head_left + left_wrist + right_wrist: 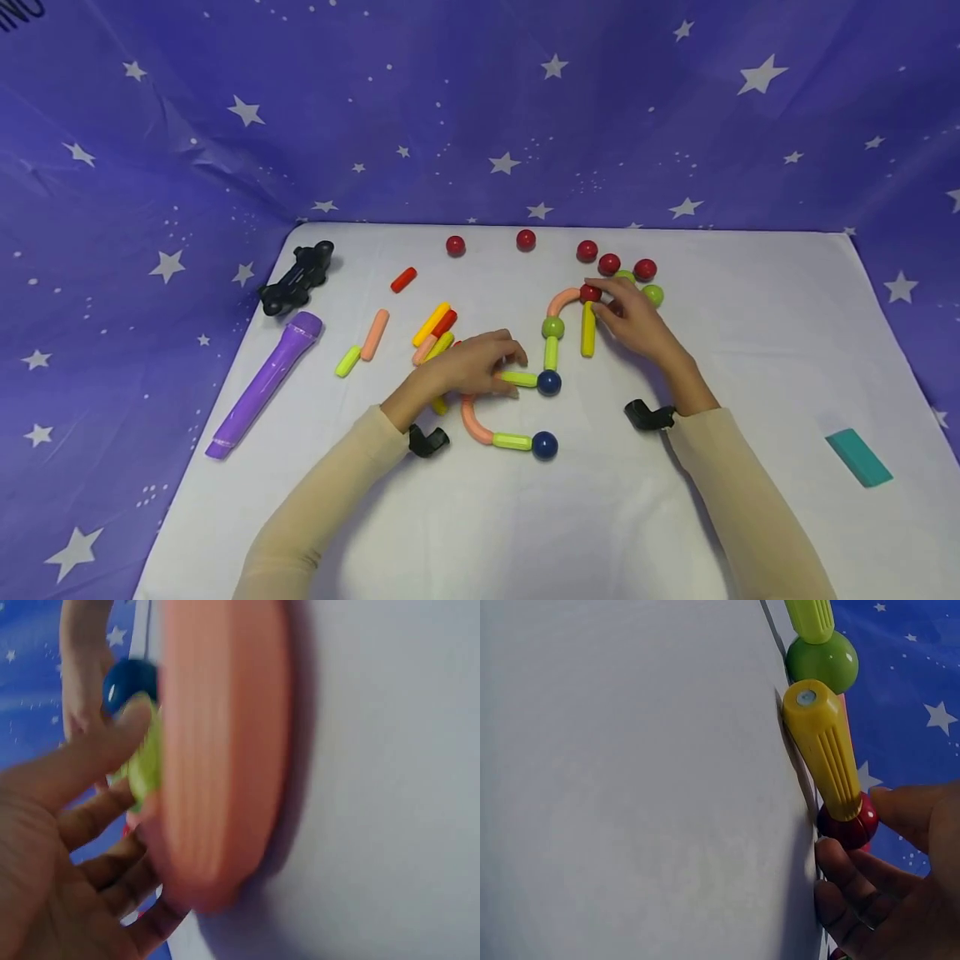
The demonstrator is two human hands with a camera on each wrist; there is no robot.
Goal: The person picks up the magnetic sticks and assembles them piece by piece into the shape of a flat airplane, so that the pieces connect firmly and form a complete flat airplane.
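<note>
A chain of magnetic sticks and balls lies on the white table. My left hand (pixel 483 364) pinches a lime stick (pixel 519 379) beside a blue ball (pixel 549 382), its thumb on the stick in the left wrist view. A curved salmon stick (pixel 225 750) fills the front of that view. Further along come a green ball (pixel 552 327) and another curved salmon stick (pixel 562 300). At the chain's far end my right hand (pixel 633 317) holds a red ball (pixel 847 829) between thumb and fingers. A yellow stick (pixel 825 754) joins that ball and points toward the near side.
Loose red balls (pixel 526 240) and green balls (pixel 653 295) lie along the back. Left of the chain are several loose sticks (pixel 431 325), a purple microphone-shaped tube (pixel 262 387) and a black wheeled toy (pixel 297 277). A teal block (pixel 859 457) lies at the right.
</note>
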